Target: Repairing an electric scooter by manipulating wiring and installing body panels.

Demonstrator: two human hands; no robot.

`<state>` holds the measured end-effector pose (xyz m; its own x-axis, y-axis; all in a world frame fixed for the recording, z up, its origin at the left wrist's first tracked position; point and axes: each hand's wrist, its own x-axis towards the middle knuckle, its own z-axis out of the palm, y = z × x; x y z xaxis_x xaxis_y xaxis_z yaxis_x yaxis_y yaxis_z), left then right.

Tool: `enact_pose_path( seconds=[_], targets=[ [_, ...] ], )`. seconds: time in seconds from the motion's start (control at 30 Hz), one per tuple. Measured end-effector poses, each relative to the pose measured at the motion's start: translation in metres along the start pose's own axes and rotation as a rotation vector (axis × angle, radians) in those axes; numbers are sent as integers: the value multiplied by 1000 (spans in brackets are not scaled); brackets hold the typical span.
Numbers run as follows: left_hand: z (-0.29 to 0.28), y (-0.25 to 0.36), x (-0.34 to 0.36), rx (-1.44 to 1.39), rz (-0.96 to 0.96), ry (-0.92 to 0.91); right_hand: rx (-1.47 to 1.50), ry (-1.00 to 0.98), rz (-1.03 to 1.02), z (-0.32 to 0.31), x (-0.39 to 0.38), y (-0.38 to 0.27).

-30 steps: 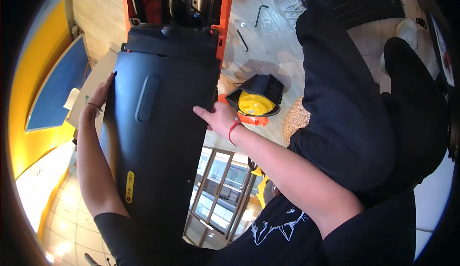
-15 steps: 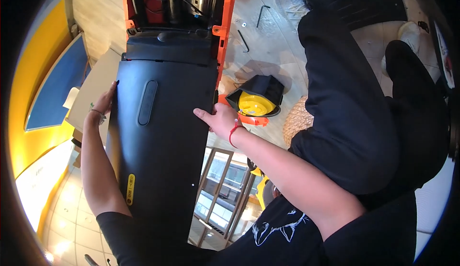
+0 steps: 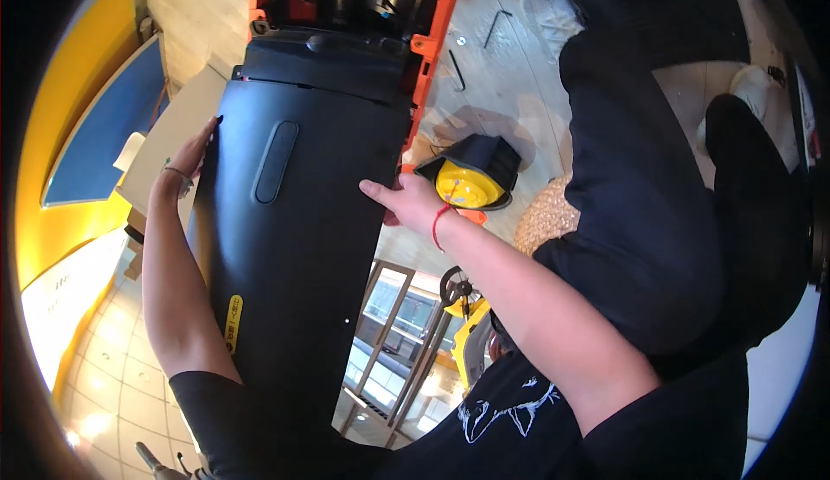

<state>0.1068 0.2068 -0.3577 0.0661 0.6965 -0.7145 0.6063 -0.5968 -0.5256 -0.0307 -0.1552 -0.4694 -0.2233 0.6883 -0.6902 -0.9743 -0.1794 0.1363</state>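
Observation:
A large black panel (image 3: 316, 186) stretches from the middle of the view down toward my body. It bears a long rounded inset (image 3: 277, 162) and a yellow label (image 3: 234, 324). My left hand (image 3: 192, 156) is at its left edge, fingertips close to the upper corner and the rest of the grip partly hidden. On the right edge, my right hand (image 3: 410, 201) has its thumb over the top face, with the other fingers curled at the side and partly out of sight. Beyond the panel's far end is an orange-framed machine body (image 3: 430, 44) with dark inner parts.
Two hex keys (image 3: 456, 70) (image 3: 496, 28) lie on the floor to the right. Nearer are a black-and-yellow part (image 3: 469, 184) and a woven straw item (image 3: 548, 214). Another person's dark-trousered leg (image 3: 640, 169) fills the right. A cardboard box (image 3: 177, 121) stands at left.
The whole view has shifted, so the machine and floor items sit farther right and higher. Both hands keep their hold on the panel, which looks slightly more tilted.

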Motion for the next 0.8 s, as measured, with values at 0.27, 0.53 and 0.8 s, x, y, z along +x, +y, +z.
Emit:
enact_pose_path(
  seconds=[0.27, 0.53, 0.8],
  targets=[
    [23, 54, 37, 181, 321, 96, -61, -20, 40, -6, 4, -16],
    [32, 60, 47, 163, 330, 160, -246, 309, 33, -10, 9, -33],
    [44, 121, 61, 63, 234, 216, -138, 344, 85, -21, 19, -32]
  ],
)
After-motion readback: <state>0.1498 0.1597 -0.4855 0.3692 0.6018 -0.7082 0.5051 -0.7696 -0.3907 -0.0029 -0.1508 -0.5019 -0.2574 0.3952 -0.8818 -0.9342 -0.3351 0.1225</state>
